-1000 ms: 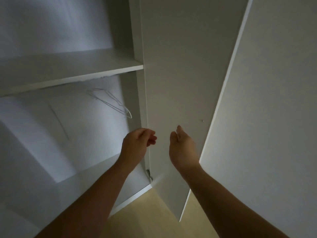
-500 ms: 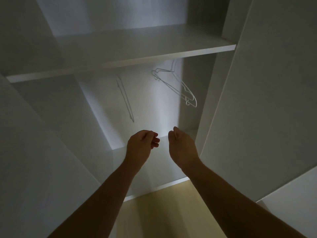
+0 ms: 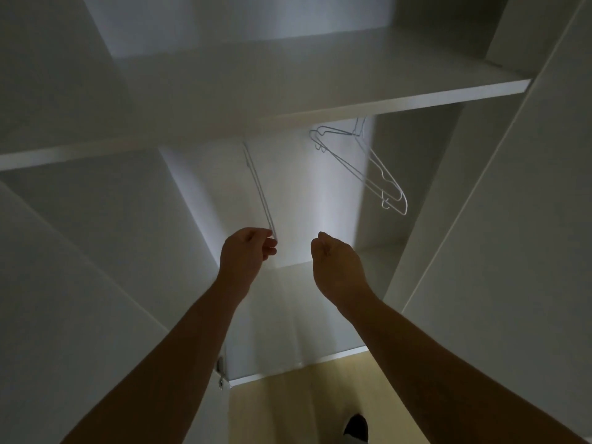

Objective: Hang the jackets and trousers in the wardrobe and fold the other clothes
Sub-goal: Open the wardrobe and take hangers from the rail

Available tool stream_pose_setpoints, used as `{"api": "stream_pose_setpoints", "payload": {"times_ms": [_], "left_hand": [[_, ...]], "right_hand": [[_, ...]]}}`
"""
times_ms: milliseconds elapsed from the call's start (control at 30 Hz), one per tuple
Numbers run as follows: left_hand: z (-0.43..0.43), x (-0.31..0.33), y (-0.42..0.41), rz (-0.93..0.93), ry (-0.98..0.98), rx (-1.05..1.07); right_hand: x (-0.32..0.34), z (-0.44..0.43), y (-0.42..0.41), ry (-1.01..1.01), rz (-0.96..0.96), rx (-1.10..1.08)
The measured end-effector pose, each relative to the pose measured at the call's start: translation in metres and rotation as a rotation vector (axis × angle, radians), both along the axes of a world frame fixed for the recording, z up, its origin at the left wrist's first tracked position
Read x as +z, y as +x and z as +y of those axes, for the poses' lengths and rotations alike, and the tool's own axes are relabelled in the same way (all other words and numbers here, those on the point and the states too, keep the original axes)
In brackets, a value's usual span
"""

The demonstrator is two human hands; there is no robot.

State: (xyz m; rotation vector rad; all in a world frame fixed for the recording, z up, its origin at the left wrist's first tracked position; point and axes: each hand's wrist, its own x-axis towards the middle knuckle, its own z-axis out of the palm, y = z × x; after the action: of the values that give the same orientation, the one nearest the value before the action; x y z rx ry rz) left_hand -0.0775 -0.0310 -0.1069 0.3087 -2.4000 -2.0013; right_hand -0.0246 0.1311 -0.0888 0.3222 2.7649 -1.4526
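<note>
Dim white wardrobe (image 3: 288, 91); thin wire hanger (image 3: 260, 190) edge-on; left hand (image 3: 245, 254) curled at tip, grip unclear; right hand (image 3: 336, 262) relaxed.

I read open room in the middle of the frame, between the edge-on hanger (image 3: 259, 190) at centre left and the bunch of wire hangers (image 3: 362, 174) at upper right. The shelf (image 3: 320, 100) caps it above. The left door (image 3: 80, 299) and right door (image 3: 512, 251) close in the sides.
</note>
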Motion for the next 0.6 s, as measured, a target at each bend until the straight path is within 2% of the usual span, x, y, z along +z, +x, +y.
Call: {"api": "stream_pose_setpoints", "payload": {"times_ms": [133,300,467,600], "left_hand": [[-0.006,0.002,-0.044,-0.029,-0.009,0.059],[-0.017,0.007,-0.1,-0.064,0.002,0.127],[-0.026,0.001,-0.146,-0.126,-0.177,0.017],[-0.032,-0.008,-0.184,-0.164,-0.132,-0.037]], "right_hand": [[0.003,-0.001,-0.043,-0.01,0.004,0.076],[0.007,-0.008,-0.086,0.075,0.006,0.131],[0.008,-0.026,-0.111,0.151,-0.037,0.178],[0.002,-0.043,-0.125,0.159,-0.094,0.157]]}}
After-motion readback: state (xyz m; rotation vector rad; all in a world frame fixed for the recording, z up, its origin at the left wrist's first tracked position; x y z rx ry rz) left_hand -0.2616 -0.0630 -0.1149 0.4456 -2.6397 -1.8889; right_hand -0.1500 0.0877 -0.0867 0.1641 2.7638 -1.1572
